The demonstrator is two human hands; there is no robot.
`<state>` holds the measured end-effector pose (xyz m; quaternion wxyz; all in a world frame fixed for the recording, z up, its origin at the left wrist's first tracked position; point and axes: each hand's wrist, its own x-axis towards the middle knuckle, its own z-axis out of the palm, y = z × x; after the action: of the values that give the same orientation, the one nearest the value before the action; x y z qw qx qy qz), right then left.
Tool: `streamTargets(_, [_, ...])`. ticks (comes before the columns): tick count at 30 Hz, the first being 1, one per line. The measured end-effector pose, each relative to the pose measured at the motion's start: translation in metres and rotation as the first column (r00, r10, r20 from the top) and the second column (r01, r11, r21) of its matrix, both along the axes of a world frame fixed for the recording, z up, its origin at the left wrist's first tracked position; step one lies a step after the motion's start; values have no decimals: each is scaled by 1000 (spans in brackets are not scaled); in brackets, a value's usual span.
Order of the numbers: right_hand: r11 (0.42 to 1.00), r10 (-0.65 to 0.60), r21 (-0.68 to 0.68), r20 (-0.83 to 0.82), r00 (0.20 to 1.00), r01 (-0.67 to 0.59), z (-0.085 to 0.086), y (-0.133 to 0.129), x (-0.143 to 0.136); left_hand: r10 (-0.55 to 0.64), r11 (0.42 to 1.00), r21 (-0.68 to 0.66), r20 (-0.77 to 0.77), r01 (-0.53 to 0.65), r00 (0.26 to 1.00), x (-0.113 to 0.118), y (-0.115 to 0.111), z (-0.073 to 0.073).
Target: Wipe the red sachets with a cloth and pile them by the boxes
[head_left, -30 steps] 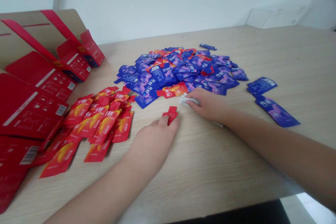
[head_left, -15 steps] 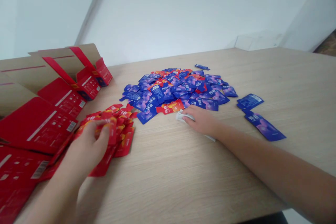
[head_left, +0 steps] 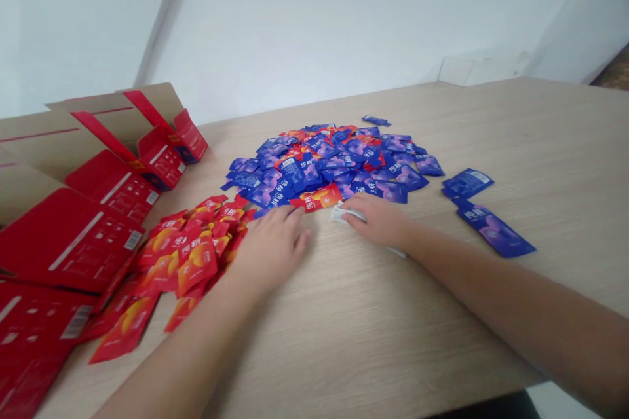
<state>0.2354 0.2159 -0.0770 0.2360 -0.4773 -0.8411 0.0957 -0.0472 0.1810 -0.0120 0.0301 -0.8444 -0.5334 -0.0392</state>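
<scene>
My left hand (head_left: 275, 245) is over the table at the near left edge of a mixed heap of blue and red sachets (head_left: 334, 160). Its fingers are apart and reach the heap's edge; nothing shows in them. Beside it on the left lies a pile of red and orange sachets (head_left: 196, 252). My right hand (head_left: 376, 219) is closed on a folded white item (head_left: 339, 213), just in front of the heap. A thin white edge of it shows below the palm.
Open red cardboard boxes (head_left: 73, 242) stand along the left side. Two blue sachets (head_left: 496, 229) lie to the right of my right hand, and another small blue one (head_left: 376, 120) is behind the heap. A white wall (head_left: 344, 26) rises behind the table.
My left hand has let go of a red sachet and moved right, from the red pile to the mixed heap's edge. My right hand has hardly moved.
</scene>
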Motion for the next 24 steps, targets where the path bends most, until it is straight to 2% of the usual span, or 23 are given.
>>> streamTargets(2, [1000,-15,7,3,1000,15,0,3,7,-55,998,-27,29,56,998,32,16,-20])
streamTargets(4, [999,-39,16,2,999,39,-1,6,14,-39,997,-62,54,43,998,54,30,-37])
streamTargets(6, [997,-68,28,-3,998,68,-2,8,19,-12,996,-84,75,18,997,67,38,-48])
streamTargets(8, [995,-92,40,-7,996,92,-2,9,21,-5,996,-90,95,13,996,71,38,-51])
streamTargets(11, [994,-101,48,-6,995,102,-2,9,21,-28,995,-90,119,39,993,67,26,-47])
streamTargets(18, [994,-103,34,-10,995,103,1,6,19,-83,991,-93,168,100,982,39,-16,-41])
streamTargets(24, [994,-102,31,-34,994,103,-1,8,20,-184,972,-100,247,214,951,21,-23,-41])
